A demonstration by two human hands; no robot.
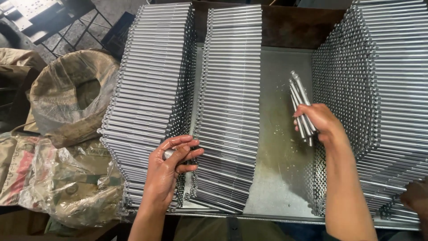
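Note:
My right hand (317, 119) grips a small bundle of thin shiny metal rods (298, 92) that fan upward over the bare metal tray floor (281, 178). My left hand (168, 168) is curled around the end of a single metal rod (169, 154), resting at the gap between the left rod stack (147, 89) and the middle rod stack (229, 102). A tall stack of rods (379, 98) stands to the right of my right hand, its round ends facing the tray.
Open woven sack (73, 96) sits left of the tray. Crumpled plastic bags (67, 183) lie below it. A dark metal frame (67, 27) stands at the top left. Another person's hand (417, 198) shows at the right edge.

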